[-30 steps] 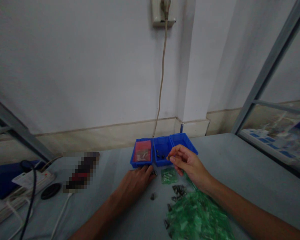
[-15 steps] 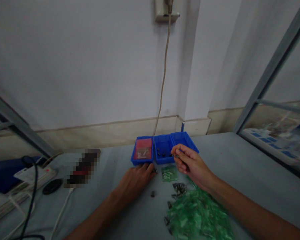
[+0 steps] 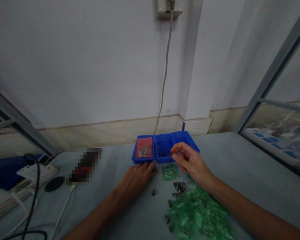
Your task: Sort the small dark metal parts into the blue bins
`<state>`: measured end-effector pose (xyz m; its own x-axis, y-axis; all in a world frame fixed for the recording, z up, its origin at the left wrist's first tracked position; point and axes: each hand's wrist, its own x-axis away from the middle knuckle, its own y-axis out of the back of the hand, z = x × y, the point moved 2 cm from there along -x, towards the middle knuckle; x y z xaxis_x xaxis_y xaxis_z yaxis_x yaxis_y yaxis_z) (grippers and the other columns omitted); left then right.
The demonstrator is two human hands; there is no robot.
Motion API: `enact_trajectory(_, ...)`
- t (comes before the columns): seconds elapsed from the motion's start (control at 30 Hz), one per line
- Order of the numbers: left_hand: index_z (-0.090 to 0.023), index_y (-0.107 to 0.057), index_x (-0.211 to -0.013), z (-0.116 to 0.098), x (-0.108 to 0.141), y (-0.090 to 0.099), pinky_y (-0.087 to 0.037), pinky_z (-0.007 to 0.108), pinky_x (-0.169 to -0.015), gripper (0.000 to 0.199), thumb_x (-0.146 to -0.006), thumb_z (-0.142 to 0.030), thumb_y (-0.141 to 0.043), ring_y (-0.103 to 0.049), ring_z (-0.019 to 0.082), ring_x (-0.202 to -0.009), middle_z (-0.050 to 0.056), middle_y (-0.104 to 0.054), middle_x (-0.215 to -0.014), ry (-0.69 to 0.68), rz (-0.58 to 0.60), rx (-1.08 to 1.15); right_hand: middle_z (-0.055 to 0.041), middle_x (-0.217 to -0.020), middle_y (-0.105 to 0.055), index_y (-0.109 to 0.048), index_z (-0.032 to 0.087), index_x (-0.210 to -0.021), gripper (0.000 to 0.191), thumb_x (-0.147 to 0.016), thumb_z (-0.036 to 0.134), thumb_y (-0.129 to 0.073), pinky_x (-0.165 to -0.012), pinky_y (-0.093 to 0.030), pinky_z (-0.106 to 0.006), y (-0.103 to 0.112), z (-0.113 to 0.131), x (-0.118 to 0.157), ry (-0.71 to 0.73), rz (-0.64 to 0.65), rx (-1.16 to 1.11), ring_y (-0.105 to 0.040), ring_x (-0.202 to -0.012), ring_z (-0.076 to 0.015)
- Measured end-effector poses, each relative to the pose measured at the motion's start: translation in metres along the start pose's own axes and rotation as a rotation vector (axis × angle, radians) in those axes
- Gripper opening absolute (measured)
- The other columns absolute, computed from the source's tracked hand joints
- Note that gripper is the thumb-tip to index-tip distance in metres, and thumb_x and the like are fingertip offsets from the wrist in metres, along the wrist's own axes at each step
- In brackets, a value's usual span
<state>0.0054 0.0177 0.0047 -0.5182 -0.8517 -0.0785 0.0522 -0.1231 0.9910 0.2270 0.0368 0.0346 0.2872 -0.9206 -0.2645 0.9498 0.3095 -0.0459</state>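
My right hand (image 3: 191, 163) is raised over the front of the middle blue tray (image 3: 163, 161). Thumb and fingertips pinch a small metal piece (image 3: 171, 154), mostly covered by the fingers. My left hand (image 3: 140, 174) rests on the table before the left blue tray (image 3: 143, 162), its fingers curled against small dark metal parts (image 3: 155, 169). How many those fingers cover is hidden. A green bag of small pale parts (image 3: 170, 173) lies between the hands. A few dark pieces (image 3: 159, 153) sit inside the middle tray.
Nearer me are a heap of green plastic bags (image 3: 200, 216), loose metal parts (image 3: 180, 187) and a lone part (image 3: 153, 192). A pink packet (image 3: 144, 143) fills the left tray; another blue tray (image 3: 183, 135) stands right. Cables (image 3: 36, 186) and a black disc (image 3: 54, 183) are at left.
My right hand has shifted slightly left over the middle tray, its fingers loosened a little from their tighter curl. My left hand has stayed in place. The whole view has moved slightly.
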Motion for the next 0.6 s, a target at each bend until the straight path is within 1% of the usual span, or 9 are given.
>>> enact_trajectory(0.1,-0.022,-0.053,-0.117,-0.0004,0.0001,0.0009,-0.054,0.030,-0.066,0.025,-0.106,-0.036,-0.037,-0.067,0.022,-0.087,0.008,-0.066,-0.103,0.001,0.000,-0.005,0.0034,-0.068,-0.049,-0.065,0.024,-0.097,0.017,-0.087,0.034,-0.074,-0.051,-0.031,-0.026,-0.0005,0.0041,0.0010,0.090,-0.031,0.158,-0.040,-0.055,-0.0122)
enact_trajectory(0.17,-0.022,-0.053,-0.117,-0.0005,-0.0001,0.0013,-0.054,0.030,-0.066,0.025,-0.106,-0.036,-0.037,-0.067,0.023,-0.088,0.008,-0.066,-0.104,0.004,0.000,-0.002,0.0028,-0.069,-0.050,-0.066,0.024,-0.095,0.016,-0.086,0.032,-0.075,-0.054,-0.032,-0.027,-0.0011,0.0056,0.0014,0.110,-0.048,0.193,-0.041,-0.058,-0.0135)
enact_trajectory(0.3,-0.021,-0.053,-0.118,0.0000,-0.0002,0.0004,-0.054,0.029,-0.068,0.024,-0.105,-0.036,-0.039,-0.067,0.023,-0.091,0.009,-0.065,-0.105,-0.001,0.010,0.000,0.0027,-0.068,-0.051,-0.066,0.025,-0.095,0.016,-0.085,0.032,-0.076,-0.054,-0.031,-0.027,-0.0013,0.0055,0.0014,0.101,-0.051,0.183,-0.042,-0.057,-0.0143)
enact_trajectory(0.4,-0.021,-0.054,-0.117,0.0005,0.0001,-0.0007,-0.054,0.029,-0.067,0.024,-0.105,-0.035,-0.038,-0.067,0.022,-0.089,0.008,-0.066,-0.103,0.002,-0.004,-0.004,0.0032,-0.066,-0.050,-0.067,0.024,-0.095,0.016,-0.085,0.034,-0.075,-0.052,-0.030,-0.027,-0.0006,0.0043,0.0011,0.089,-0.048,0.158,-0.041,-0.055,-0.0133)
enact_trajectory(0.53,-0.021,-0.054,-0.116,0.0007,0.0006,-0.0013,-0.053,0.028,-0.066,0.024,-0.105,-0.035,-0.038,-0.067,0.022,-0.089,0.008,-0.066,-0.103,-0.006,-0.018,0.002,0.0054,-0.061,-0.044,-0.066,0.024,-0.095,0.019,-0.086,0.040,-0.074,-0.045,-0.027,-0.025,0.0005,0.0016,0.0002,0.025,-0.028,0.065,-0.037,-0.048,-0.0110)
enact_trajectory(0.6,-0.021,-0.054,-0.118,0.0005,0.0006,-0.0008,-0.053,0.028,-0.067,0.024,-0.105,-0.036,-0.039,-0.067,0.022,-0.089,0.008,-0.066,-0.104,-0.006,-0.016,0.003,0.0056,-0.062,-0.044,-0.066,0.024,-0.096,0.021,-0.087,0.041,-0.073,-0.043,-0.027,-0.024,0.0011,0.0003,-0.0003,-0.010,-0.019,0.015,-0.037,-0.046,-0.0100)
